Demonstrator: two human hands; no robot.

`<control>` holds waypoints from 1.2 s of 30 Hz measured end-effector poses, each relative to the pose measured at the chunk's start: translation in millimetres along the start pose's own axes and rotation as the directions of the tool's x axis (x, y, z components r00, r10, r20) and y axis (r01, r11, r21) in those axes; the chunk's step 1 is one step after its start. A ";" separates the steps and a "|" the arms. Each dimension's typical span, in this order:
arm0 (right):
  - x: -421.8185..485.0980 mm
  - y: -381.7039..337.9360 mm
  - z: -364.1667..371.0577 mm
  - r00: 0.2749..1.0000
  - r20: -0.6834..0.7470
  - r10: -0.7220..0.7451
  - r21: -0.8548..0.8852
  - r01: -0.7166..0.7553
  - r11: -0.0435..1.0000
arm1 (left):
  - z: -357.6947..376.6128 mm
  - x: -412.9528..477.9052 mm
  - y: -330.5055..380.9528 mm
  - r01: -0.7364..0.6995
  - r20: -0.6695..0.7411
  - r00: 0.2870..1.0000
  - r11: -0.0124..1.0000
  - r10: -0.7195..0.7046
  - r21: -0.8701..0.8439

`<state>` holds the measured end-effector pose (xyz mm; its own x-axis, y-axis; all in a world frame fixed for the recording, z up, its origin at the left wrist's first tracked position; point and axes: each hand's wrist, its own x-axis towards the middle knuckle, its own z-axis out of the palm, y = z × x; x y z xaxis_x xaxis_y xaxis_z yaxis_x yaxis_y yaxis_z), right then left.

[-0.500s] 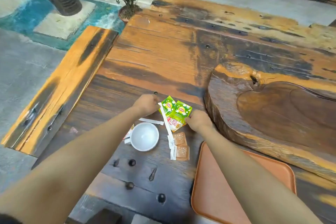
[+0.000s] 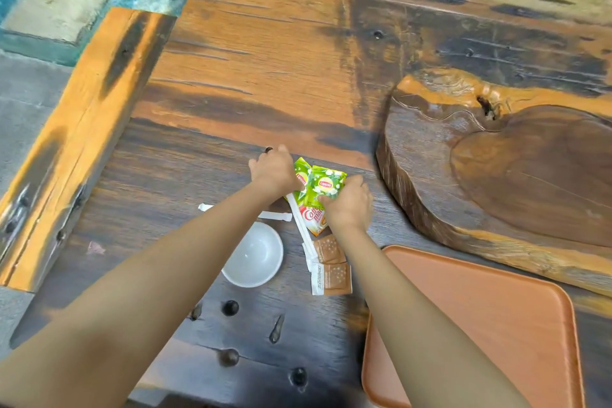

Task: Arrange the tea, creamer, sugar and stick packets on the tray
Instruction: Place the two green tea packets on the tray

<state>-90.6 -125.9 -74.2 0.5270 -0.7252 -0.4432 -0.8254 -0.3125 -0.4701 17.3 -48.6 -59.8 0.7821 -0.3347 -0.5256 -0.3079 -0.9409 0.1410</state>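
Observation:
Two green tea packets [image 2: 323,184] lie overlapped on the dark wooden table. My right hand [image 2: 347,204] pinches the nearer one at its lower right edge. My left hand [image 2: 273,170] rests on the left edge of the farther green tea packet [image 2: 300,172]. Under them lies a red and white creamer packet [image 2: 313,220]. A long white stick packet [image 2: 299,225] runs down beside it, and another white stick packet [image 2: 276,215] lies partly under my left arm. Two brown sugar packets [image 2: 331,267] sit below. The orange tray [image 2: 480,325] lies at the lower right with nothing on it.
A white bowl [image 2: 253,255] stands left of the sugar packets. A thick carved wooden slab [image 2: 496,175] rises at the right, just beyond the tray. A wooden bench [image 2: 66,142] runs along the table's left side. Dark knots and bolt heads dot the near table edge.
My right hand has moved up onto the nearer green tea packet and closed on its edge. My left hand stays at the packets' left side.

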 end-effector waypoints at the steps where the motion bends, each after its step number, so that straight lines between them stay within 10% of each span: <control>1: 0.7 0.8 0.6 1.000 -0.009 0.006 0.016 -0.005 1.000 | 0.0 1.5 -0.5 0.008 0.019 1.000 1.000 -0.008 -0.004; 15: -2.0 17.8 23.3 0.990 -0.133 -0.034 0.293 0.072 0.954 | -4.6 5.0 2.9 -0.166 0.026 0.980 0.880 0.198 -0.445; 24: -9.2 24.3 -33.2 0.997 -0.060 -0.054 0.921 0.077 0.383 | -26.6 -14.1 19.0 -0.318 -0.123 0.934 0.625 0.335 -0.713; 29: -41.5 72.4 -78.0 0.996 0.008 -0.086 0.917 0.027 0.397 | -43.4 -50.9 21.5 -0.279 -0.234 0.953 0.255 0.193 -0.926; 33: -69.5 138.8 -85.8 0.999 -0.002 0.034 0.819 -0.018 0.573 | -19.3 -90.3 23.9 0.149 0.111 0.970 -0.173 0.215 -0.974; 36: -75.4 170.8 -72.0 0.994 0.001 0.108 0.718 -0.075 0.692 | 15.0 -117.9 27.4 0.332 0.253 0.922 -0.260 0.293 -0.907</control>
<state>-285.9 -168.7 -66.1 0.4351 -0.7543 -0.4917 -0.4656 0.2789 -0.8399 -91.5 -34.1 -6.6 0.4935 -0.5714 -0.6557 0.8309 0.0871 0.5495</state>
